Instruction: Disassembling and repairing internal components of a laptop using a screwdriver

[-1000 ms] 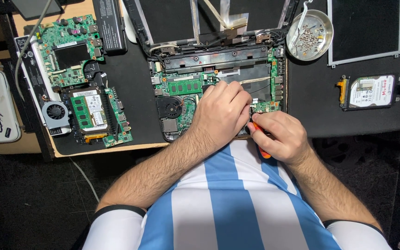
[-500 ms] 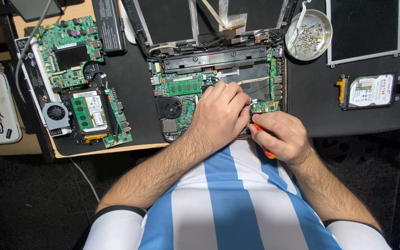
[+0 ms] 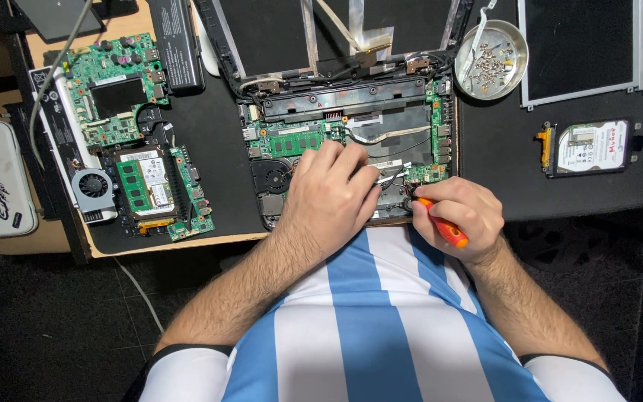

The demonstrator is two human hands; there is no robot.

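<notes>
**Black-cased laptop found opened, both hands at its lower right**

Black laptop chassis [image 3: 351,97] lay stripped on the dark mat [image 3: 217,141], its green circuit board [image 3: 295,140] exposed. A second bare board [image 3: 132,141] lay well to its left. The left hand [image 3: 329,197] rested on the chassis, fingers curled, grasping nothing discernible. The right hand [image 3: 459,216] was clenched around an orange-handled screwdriver [image 3: 444,227], tip at the lower right corner.

Single head-worn view, looking steeply down (almost straight) onto the desk [image 3: 210,126] from above the wearer's chest. Near enough for forearms and striped shirt [image 3: 366,327] to fill the lower frame; no second view.
</notes>
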